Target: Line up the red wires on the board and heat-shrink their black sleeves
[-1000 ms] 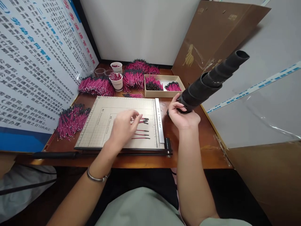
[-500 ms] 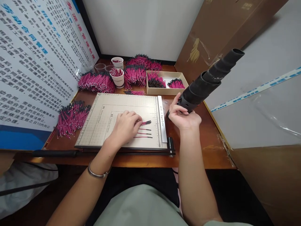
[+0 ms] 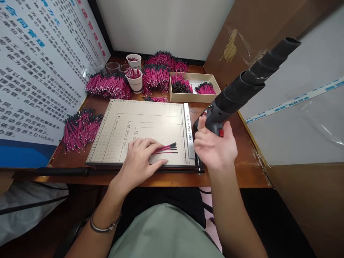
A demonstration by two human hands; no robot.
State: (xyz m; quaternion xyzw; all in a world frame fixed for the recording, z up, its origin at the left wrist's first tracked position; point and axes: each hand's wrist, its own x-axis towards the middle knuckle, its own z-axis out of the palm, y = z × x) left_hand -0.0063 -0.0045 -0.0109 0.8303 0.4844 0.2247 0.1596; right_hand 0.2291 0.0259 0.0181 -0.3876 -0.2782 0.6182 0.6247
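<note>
Red wires [image 3: 173,145] flat on the paper cutter [image 3: 158,123], under an open left hand [image 3: 138,159]

Lays the left hand low over the board, fingers side by side, thumb well apart below, no grip closed around anything; covers the left ends of the wires with the fingertips, probably to steady such thin pieces against rolling; leaves the black tips bare, pointing right toward the metal strip [image 3: 189,130], perhaps for a plain view of their evenness; apparently uses the pale, gridded surface as a flat ground with good contrast.

Turns the right hand [image 3: 217,145] palm up in front of the black tool [image 3: 239,93], loosely open, fingers half curled, nothing visible in the palm; cannot tell whether touching the handle, largely hidden behind; nozzle tilted up and to the right, seemingly well away from the board; bundles [image 3: 110,86], paper cup [image 3: 135,84] and open box [image 3: 192,97] along the back, likely for sorting within reach.

Wires slim and mostly straight, dark pinkish red, with black sleeve-like ends; upper few lying close together in a narrow fan, tips overlapping; another just below, slightly apart, nearly parallel; left ends out of sight, exact count hard to tell.
</note>
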